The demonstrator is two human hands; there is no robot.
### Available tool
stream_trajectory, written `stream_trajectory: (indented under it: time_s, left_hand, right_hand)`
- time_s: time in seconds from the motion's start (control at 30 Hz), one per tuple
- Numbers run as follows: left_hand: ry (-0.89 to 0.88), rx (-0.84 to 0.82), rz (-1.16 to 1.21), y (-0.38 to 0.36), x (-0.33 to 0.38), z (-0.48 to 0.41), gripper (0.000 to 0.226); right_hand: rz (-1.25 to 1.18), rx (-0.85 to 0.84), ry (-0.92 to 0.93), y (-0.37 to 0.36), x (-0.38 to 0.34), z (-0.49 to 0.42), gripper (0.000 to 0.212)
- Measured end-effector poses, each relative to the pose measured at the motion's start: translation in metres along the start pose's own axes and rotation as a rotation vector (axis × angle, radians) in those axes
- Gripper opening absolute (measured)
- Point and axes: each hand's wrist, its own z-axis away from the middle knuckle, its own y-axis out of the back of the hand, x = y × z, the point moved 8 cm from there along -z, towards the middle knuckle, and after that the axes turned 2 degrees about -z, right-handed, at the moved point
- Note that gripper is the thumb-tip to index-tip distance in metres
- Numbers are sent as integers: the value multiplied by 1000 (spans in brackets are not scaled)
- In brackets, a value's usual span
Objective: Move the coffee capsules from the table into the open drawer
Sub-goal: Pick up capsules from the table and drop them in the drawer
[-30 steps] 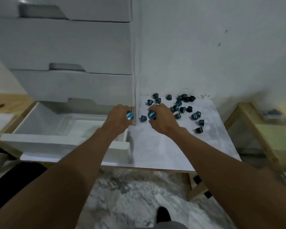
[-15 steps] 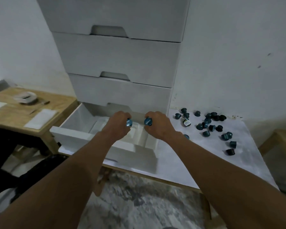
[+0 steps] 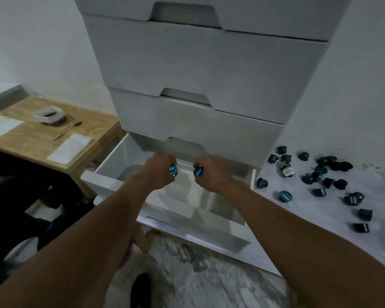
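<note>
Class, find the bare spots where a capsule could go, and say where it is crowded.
Bare: the open drawer floor beneath the left hand and right hand; the table front strip beside the drawer. Crowded: the table's back, where the capsules cluster by the wall.

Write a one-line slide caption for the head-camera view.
Left hand and right hand each hold a blue capsule over the open drawer; loose capsules lie on the table.

Dim, bluish light; soft blur; edges warped.
</note>
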Motion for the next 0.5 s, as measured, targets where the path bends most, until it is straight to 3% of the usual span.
stream_trajectory:
  time_s: [0.3,0.5]
  left_hand:
    - [-233,-313,-59,-34,-69,-63,36]
    - [-397,-462,-77,-60,-81,-69,49]
  right_hand:
    - [-16,-105,-279,-80,-7,-53,40]
    - [-6,-210,-422,-112,-10,-48,44]
